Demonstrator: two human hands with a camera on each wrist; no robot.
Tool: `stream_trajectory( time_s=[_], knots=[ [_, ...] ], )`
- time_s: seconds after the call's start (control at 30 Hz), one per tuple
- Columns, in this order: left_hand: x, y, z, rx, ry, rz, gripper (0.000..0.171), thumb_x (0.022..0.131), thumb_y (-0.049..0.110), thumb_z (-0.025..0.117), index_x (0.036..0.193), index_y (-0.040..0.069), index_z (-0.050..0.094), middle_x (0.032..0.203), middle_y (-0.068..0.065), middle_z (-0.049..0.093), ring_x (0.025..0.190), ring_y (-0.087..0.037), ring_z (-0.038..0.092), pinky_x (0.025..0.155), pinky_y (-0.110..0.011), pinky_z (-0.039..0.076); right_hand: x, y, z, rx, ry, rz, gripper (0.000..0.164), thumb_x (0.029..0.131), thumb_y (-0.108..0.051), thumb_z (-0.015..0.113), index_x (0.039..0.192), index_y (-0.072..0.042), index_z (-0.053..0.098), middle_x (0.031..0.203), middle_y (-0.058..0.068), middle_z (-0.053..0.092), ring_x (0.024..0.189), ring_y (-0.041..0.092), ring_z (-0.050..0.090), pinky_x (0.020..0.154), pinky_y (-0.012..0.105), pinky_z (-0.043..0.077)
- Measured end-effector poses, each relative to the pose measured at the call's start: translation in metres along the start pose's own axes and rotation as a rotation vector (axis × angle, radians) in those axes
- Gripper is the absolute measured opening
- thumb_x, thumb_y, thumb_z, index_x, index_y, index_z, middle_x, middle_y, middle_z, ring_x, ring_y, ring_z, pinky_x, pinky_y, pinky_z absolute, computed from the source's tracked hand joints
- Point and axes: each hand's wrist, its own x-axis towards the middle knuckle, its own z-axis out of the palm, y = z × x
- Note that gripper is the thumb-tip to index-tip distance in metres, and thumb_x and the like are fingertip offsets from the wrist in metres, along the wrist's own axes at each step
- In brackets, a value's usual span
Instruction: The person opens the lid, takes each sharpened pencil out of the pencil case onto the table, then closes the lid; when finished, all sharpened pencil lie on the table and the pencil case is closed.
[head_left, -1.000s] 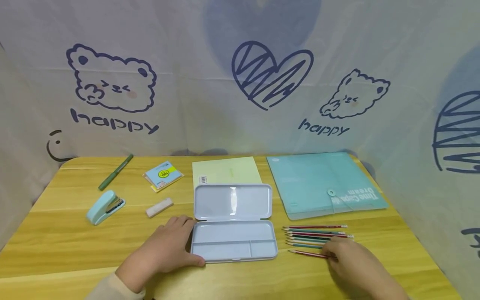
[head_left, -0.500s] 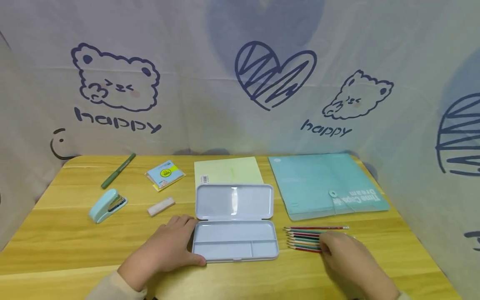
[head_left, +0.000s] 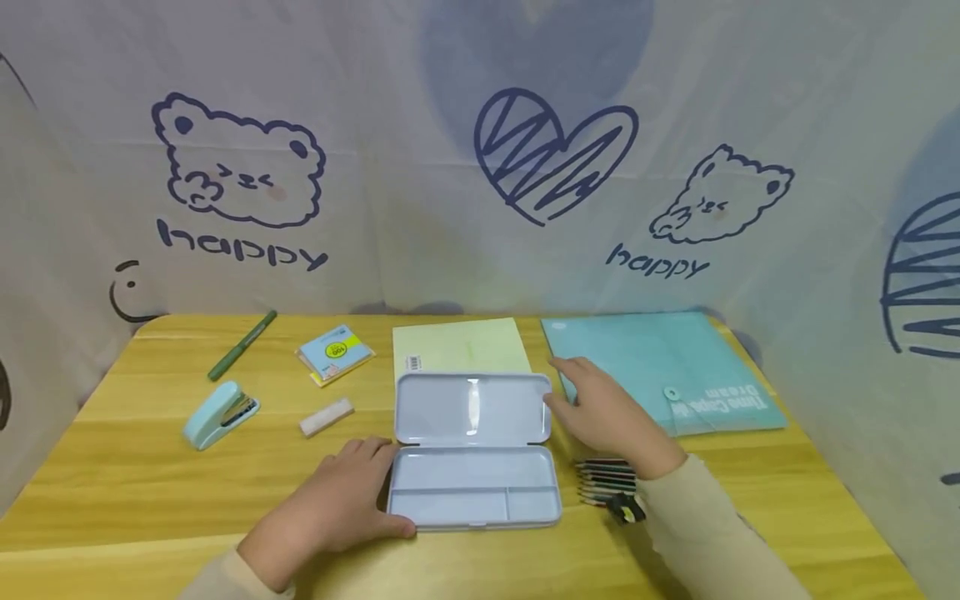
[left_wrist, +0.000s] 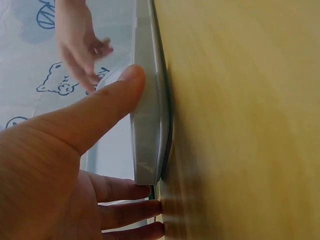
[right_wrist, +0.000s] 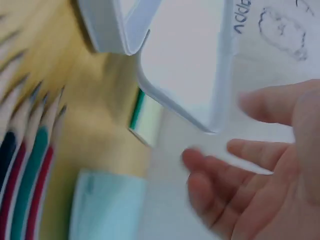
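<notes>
An open pale blue pencil case (head_left: 459, 467) lies on the table, its lid (head_left: 435, 408) tipped back and its compartments bare. My left hand (head_left: 341, 496) holds the case's left end, thumb at the front wall and fingers round the side; the left wrist view shows the thumb (left_wrist: 112, 97) against the case wall (left_wrist: 147, 125). Beside the lid's right edge is my right hand (head_left: 611, 412), holding nothing, with fingers parted. In the right wrist view its fingers (right_wrist: 215, 167) are apart from the lid (right_wrist: 187, 65). Several pencils (head_left: 600, 479) lie in a row right of the case, partly hidden by the right sleeve.
Behind the case lie a pale green booklet (head_left: 461, 346) and a teal document folder (head_left: 637, 350). To the left are a white eraser (head_left: 327, 417), a sticky-note pack (head_left: 334, 352), a stapler (head_left: 220, 414) and a green pen (head_left: 242, 346). A printed cloth hangs behind.
My right hand pushed the front pencil in against the others, then left the pencils and moved up and left to the lid's right side. The left hand stays on the case.
</notes>
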Motion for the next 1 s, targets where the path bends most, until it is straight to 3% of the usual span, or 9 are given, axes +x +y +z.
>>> stream_trajectory(
  time_s=[0.13, 0.27, 0.5, 0.63, 0.7, 0.8, 0.9, 1.0],
  knots=[
    [0.000, 0.001, 0.000, 0.014, 0.005, 0.004, 0.103, 0.072, 0.063, 0.082, 0.144, -0.002, 0.049, 0.146, -0.020, 0.049, 0.136, -0.040, 0.042, 0.103, -0.066, 0.039, 0.022, 0.006, 0.005, 0.188, -0.071, 0.085, 0.046, 0.103, -0.026, 0.058, 0.143, -0.005, 0.056, 0.125, 0.013, 0.064, 0.080, 0.021, 0.057, 0.067, 0.037, 0.050],
    [-0.001, 0.002, 0.000, 0.023, 0.001, 0.007, 0.103, 0.073, 0.063, 0.081, 0.145, -0.004, 0.047, 0.147, -0.021, 0.048, 0.136, -0.041, 0.043, 0.104, -0.065, 0.039, 0.022, 0.009, 0.008, 0.263, -0.049, 0.078, 0.034, 0.104, -0.026, 0.057, 0.131, -0.010, 0.068, 0.107, 0.007, 0.070, 0.073, 0.019, 0.051, 0.064, 0.033, 0.043],
    [-0.005, 0.002, 0.000, -0.008, -0.008, -0.024, 0.110, 0.073, 0.062, 0.081, 0.146, -0.011, 0.042, 0.150, -0.029, 0.043, 0.138, -0.045, 0.041, 0.109, -0.061, 0.037, -0.020, 0.000, 0.007, 0.242, 0.122, -0.199, 0.022, 0.102, -0.020, 0.062, 0.120, -0.015, 0.074, 0.112, -0.004, 0.071, 0.082, 0.008, 0.060, 0.070, 0.029, 0.054],
    [-0.015, -0.001, -0.003, -0.028, 0.067, -0.048, 0.113, 0.073, 0.063, 0.081, 0.150, -0.008, 0.038, 0.152, -0.030, 0.038, 0.139, -0.046, 0.039, 0.109, -0.060, 0.038, -0.050, -0.004, 0.012, 0.230, 0.152, -0.376, 0.017, 0.096, -0.013, 0.070, 0.112, -0.017, 0.075, 0.109, -0.007, 0.070, 0.087, 0.007, 0.062, 0.071, 0.028, 0.056],
    [-0.022, -0.001, -0.005, -0.008, 0.135, -0.005, 0.104, 0.074, 0.060, 0.082, 0.151, 0.002, 0.042, 0.153, -0.023, 0.041, 0.138, -0.042, 0.042, 0.107, -0.059, 0.042, -0.063, -0.006, 0.018, 0.166, 0.155, -0.453, 0.018, 0.091, -0.011, 0.075, 0.107, -0.018, 0.074, 0.107, -0.008, 0.069, 0.093, 0.008, 0.063, 0.075, 0.029, 0.057],
    [-0.033, 0.000, -0.007, 0.059, 0.223, 0.138, 0.075, 0.080, 0.049, 0.082, 0.142, 0.016, 0.055, 0.146, -0.009, 0.050, 0.133, -0.030, 0.049, 0.102, -0.052, 0.048, -0.079, -0.010, 0.027, 0.002, 0.139, -0.506, 0.019, 0.084, -0.013, 0.081, 0.099, -0.020, 0.072, 0.105, -0.011, 0.065, 0.098, 0.009, 0.062, 0.083, 0.031, 0.057],
    [-0.037, 0.001, -0.005, 0.134, 0.252, 0.288, 0.045, 0.086, 0.037, 0.080, 0.124, 0.018, 0.067, 0.133, -0.002, 0.059, 0.122, -0.021, 0.055, 0.098, -0.043, 0.052, -0.089, -0.014, 0.033, -0.144, 0.101, -0.500, 0.016, 0.083, -0.018, 0.081, 0.096, -0.020, 0.070, 0.105, -0.013, 0.062, 0.099, 0.007, 0.059, 0.085, 0.030, 0.055],
    [-0.034, 0.002, 0.000, 0.221, 0.247, 0.393, 0.028, 0.088, 0.030, 0.078, 0.110, 0.016, 0.070, 0.120, 0.001, 0.063, 0.112, -0.017, 0.059, 0.093, -0.038, 0.055, -0.094, -0.016, 0.037, -0.211, 0.062, -0.497, 0.013, 0.086, -0.018, 0.079, 0.095, -0.019, 0.069, 0.104, -0.011, 0.060, 0.097, 0.007, 0.056, 0.084, 0.028, 0.054]
  ],
)
